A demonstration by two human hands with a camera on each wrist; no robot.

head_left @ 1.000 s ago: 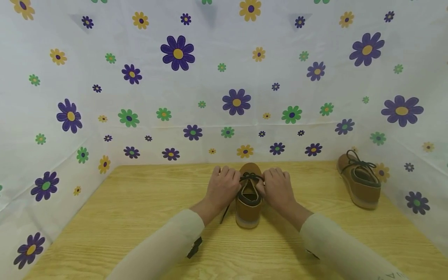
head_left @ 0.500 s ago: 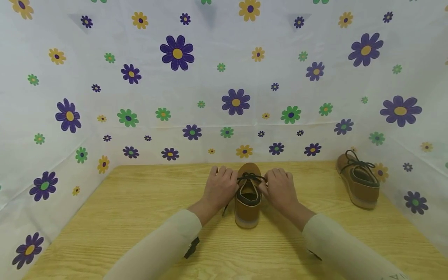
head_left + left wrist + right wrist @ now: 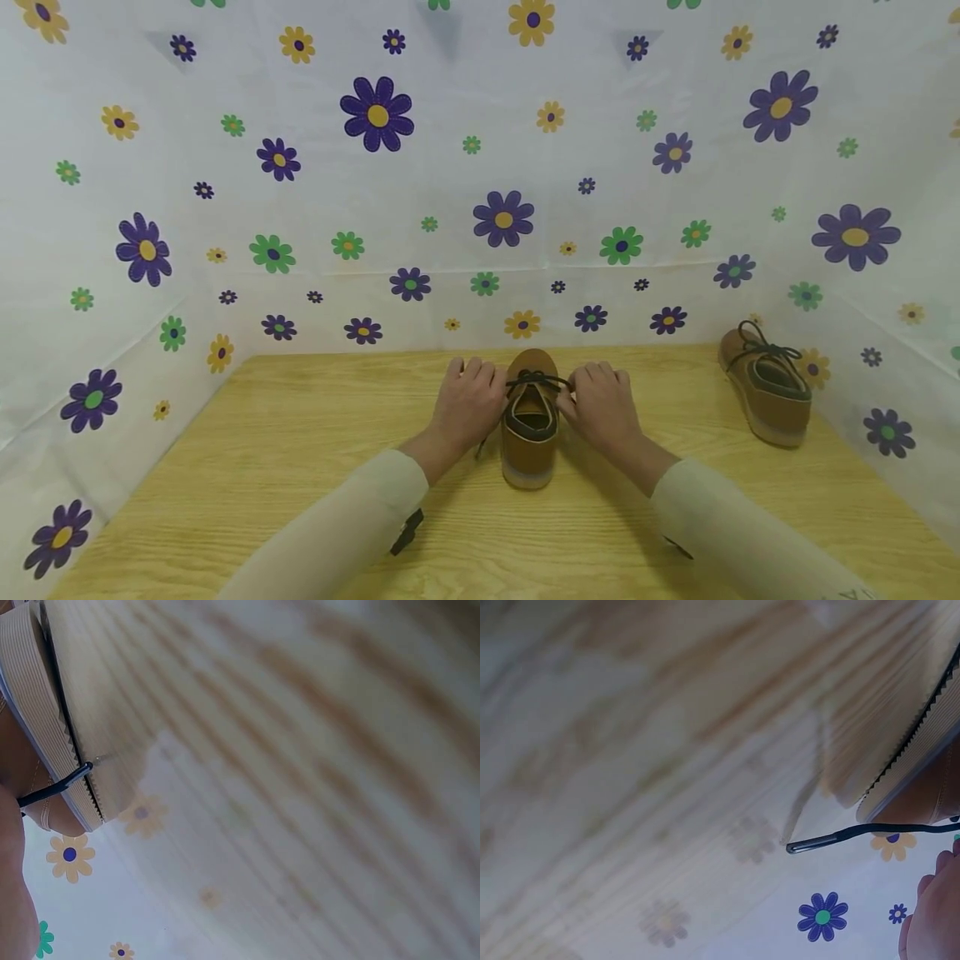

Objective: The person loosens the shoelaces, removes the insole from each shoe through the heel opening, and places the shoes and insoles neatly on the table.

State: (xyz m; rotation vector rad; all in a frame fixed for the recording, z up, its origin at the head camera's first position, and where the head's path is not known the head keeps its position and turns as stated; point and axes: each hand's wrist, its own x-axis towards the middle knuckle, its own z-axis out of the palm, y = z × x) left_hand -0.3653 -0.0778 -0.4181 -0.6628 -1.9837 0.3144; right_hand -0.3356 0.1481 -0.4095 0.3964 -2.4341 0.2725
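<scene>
A brown lace-up shoe stands mid-table in the head view, toe toward the back wall and heel toward me. Its dark shoelace is in a bow over the tongue and stretches out to both sides. On the left, my left hand pinches one side of the lace with curled fingers. My right hand pinches the other side, right of the shoe opening. One lace end dangles below the left hand. In the right wrist view, a lace tip sticks out past the shoe's sole; fingertips are mostly hidden.
A second brown shoe with a tied bow stands at the right back of the wooden table. A white curtain printed with flowers rises behind and along both sides.
Both hands have drawn slightly apart, left hand leftward and right hand a little rightward, and the lace spans wider between them. The shoe stays in place on the table.
</scene>
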